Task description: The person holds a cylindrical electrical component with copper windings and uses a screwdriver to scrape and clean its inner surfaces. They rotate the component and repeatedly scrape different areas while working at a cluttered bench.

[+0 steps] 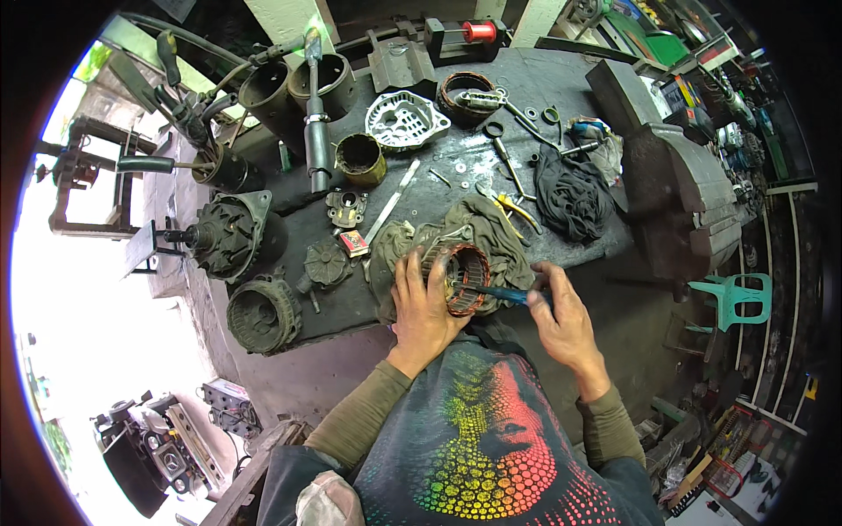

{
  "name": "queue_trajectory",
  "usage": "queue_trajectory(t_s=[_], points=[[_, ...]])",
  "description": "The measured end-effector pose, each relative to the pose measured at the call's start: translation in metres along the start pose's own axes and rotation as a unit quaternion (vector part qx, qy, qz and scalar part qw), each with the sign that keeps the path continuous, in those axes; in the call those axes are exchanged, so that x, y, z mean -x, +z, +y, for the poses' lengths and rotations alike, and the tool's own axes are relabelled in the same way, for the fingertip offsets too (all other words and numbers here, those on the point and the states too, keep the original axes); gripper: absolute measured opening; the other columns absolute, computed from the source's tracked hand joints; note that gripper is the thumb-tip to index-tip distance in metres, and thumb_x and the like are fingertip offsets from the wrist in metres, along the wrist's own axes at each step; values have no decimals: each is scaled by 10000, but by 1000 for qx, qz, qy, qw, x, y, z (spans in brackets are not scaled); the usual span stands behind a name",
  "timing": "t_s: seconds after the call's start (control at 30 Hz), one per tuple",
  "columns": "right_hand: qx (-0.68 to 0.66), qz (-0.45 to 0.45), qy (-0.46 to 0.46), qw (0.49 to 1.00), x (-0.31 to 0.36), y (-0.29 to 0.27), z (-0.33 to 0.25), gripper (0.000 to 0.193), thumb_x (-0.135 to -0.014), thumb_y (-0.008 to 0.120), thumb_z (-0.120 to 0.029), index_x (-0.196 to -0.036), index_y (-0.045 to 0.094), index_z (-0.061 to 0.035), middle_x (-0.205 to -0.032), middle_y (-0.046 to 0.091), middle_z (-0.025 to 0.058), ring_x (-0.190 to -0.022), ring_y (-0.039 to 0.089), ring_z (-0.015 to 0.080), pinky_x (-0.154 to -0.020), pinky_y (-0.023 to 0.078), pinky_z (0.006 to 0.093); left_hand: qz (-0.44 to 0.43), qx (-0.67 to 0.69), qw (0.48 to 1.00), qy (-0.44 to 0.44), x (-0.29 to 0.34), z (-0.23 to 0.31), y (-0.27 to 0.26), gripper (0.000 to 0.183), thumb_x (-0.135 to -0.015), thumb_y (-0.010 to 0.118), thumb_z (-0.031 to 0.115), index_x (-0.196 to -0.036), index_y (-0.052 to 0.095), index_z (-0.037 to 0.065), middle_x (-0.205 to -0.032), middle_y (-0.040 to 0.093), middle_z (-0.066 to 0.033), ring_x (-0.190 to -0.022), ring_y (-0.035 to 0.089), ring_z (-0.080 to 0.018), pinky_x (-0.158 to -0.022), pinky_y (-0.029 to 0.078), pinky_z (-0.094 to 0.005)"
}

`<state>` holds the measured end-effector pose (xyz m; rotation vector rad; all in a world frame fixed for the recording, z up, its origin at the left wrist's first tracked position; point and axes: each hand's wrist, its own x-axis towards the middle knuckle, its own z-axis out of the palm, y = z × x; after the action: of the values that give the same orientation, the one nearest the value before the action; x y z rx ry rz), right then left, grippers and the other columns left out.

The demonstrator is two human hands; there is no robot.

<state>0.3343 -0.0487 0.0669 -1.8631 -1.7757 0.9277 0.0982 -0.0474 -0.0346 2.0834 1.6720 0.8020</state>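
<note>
My left hand (423, 307) is wrapped round an alternator stator (482, 270), a ring with copper-coloured windings along its inner edge. The ring is tilted up on a crumpled olive rag (500, 235) at the bench's near edge. Closed on the handle of a blue screwdriver (509, 295), my right hand (566, 323) points its dark shaft leftward into the ring's opening. The exact contact of the tip is hard to make out. Just beyond the rag lie yellow-handled pliers (517, 210). A small red box (353, 243) sits left of the rag.
Housings and a finned rotor assembly (230, 235) line the bench's left side. Farther back stand a silver alternator housing (406, 120), metal cylinders (267, 98) and another stator (465, 92). A dark cloth (574, 193) lies right, near a large vise (684, 193). A green chair (741, 300) stands beyond.
</note>
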Motion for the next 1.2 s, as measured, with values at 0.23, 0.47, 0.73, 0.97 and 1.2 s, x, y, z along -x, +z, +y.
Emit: queue_trajectory(t_s=[0.23, 0.47, 0.73, 0.97, 1.2], points=[[-17, 35, -75, 996, 3, 4, 7, 274, -1087, 618, -132, -1320, 606, 11, -953, 690, 212, -852, 696, 405, -797, 551, 457, -31, 9, 999, -9, -3, 5, -6, 1239, -629, 1037, 336, -1635, 357, 93, -1643, 335, -292, -1507, 329, -552, -1203, 350, -660], [15, 7, -34, 999, 2, 4, 2, 292, -1066, 645, -141, -1322, 598, -9, -980, 685, 213, -876, 702, 425, -784, 549, 492, -115, 67, 991, -25, -17, 0, -30, 1309, -590, 1058, 287, -1668, 327, 155, -1677, 311, -237, -1521, 306, -524, -1158, 370, -686], [51, 34, -179, 982, -8, -1, -11, 236, -1077, 637, -147, -1276, 597, -27, -1011, 717, 194, -891, 722, 432, -753, 555, 512, -80, 64, 994, -27, -23, -14, -21, 1349, -482, 1072, 353, -1619, 389, 106, -1656, 365, -245, -1537, 343, -493, -1227, 326, -634], [75, 0, -237, 969, -25, -4, -37, 219, -1054, 654, -129, -1248, 612, -36, -963, 696, 160, -803, 707, 430, -677, 572, 511, -15, 144, 989, -29, -12, -28, -21, 1289, -483, 1080, 330, -1572, 453, 46, -1613, 437, -249, -1531, 402, -468, -1263, 371, -564], [130, 16, -255, 958, -34, -5, -57, 302, -1040, 669, -140, -1308, 603, -17, -1042, 708, 178, -904, 724, 402, -734, 576, 498, 12, 129, 991, -18, -12, -30, -30, 1225, -523, 1073, 354, -1541, 491, 1, -1570, 496, -238, -1491, 459, -443, -1249, 390, -535]])
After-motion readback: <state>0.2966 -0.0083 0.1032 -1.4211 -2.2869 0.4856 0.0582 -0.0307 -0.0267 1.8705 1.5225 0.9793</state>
